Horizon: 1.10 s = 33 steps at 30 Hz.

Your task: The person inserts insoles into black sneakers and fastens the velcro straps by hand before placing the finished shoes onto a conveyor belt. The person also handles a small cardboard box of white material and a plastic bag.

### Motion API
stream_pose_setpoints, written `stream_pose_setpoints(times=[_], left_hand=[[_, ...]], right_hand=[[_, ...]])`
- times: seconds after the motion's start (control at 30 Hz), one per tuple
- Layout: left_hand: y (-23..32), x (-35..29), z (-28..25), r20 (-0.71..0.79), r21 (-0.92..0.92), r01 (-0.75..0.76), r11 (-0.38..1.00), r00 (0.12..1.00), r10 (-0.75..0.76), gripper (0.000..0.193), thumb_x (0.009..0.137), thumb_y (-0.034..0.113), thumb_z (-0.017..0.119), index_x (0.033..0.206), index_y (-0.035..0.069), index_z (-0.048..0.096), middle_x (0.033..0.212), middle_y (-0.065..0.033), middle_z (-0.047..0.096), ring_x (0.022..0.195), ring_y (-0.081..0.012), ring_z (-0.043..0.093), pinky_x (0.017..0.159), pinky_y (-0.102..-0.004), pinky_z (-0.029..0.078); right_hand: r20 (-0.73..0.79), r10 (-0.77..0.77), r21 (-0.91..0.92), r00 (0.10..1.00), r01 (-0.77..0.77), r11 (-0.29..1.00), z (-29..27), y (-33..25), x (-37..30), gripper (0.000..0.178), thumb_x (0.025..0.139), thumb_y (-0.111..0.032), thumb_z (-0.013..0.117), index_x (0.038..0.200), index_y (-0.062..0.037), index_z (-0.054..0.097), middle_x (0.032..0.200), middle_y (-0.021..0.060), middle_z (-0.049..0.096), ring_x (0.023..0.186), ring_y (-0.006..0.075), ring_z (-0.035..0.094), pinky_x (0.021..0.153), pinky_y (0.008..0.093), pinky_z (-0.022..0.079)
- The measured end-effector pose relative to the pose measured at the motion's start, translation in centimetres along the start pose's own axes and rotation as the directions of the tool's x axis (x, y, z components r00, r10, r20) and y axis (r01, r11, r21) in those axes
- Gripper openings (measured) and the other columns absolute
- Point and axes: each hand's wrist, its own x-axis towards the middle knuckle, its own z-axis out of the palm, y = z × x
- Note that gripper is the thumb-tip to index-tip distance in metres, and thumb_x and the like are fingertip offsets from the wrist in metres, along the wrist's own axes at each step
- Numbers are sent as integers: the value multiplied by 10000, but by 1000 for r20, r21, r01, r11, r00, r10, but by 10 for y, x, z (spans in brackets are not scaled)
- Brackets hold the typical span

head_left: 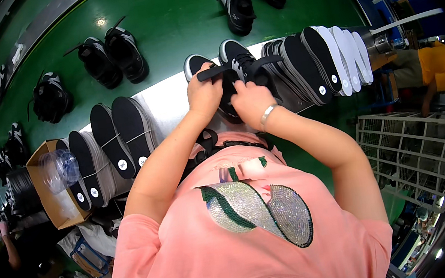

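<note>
In front of me, a pair of black sneakers with grey toes stands on a pale metal ledge, the left sneaker (228, 105) partly covered by my hands. My left hand (205, 92) is closed at that shoe, fingers on its black strap (215, 72). My right hand (252, 102) is at the same shoe's opening with its fingers bent; what its fingertips grip is hidden. Beside it, the right sneaker (237, 55) has laces, and its strap (267, 63) is turned out to the right.
Stacks of black insoles (104, 133) lie left of the shoes, with more black insoles (302, 64) and white insoles (346, 59) to the right. A cardboard box (56, 199) holds clear plastic pieces. Several other sneakers (98, 62) stand on the green surface (176, 18). A wire rack (410, 145) stands right.
</note>
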Motion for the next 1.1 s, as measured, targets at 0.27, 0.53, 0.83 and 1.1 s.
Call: stream_pose_setpoints(times=[0.27,0.53,0.83,1.1], left_hand=[[-4,1,0,-16,25,2,1000,1000,-1,153,752,136,558,872,48,523,755,-177,595,708,-374,566,616,-414,452],[-4,1,1,10,87,47,995,999,-48,163,755,148,555,891,66,521,746,-161,604,707,-365,577,628,-399,464],[-1,1,0,19,33,86,996,996,-86,151,754,161,563,874,76,528,746,-155,603,702,-363,572,618,-401,453],[-2,1,-2,9,-33,102,994,995,-102,151,754,175,581,868,81,546,712,-154,599,687,-355,577,606,-390,454]], right_hand=[[-48,127,12,991,-127,992,-11,-11,-23,289,673,-276,623,850,-62,545,841,115,521,815,263,528,712,377,387],[-65,-14,-9,998,13,1000,-18,1,-19,98,650,-150,563,702,-69,583,749,74,553,756,233,547,671,354,416],[-53,-110,46,992,113,993,18,-1,6,92,645,-107,563,716,-51,579,759,100,563,727,235,562,599,316,479],[-90,-88,154,992,101,983,39,5,20,75,640,-75,560,704,-37,570,745,124,572,690,267,591,587,340,494]])
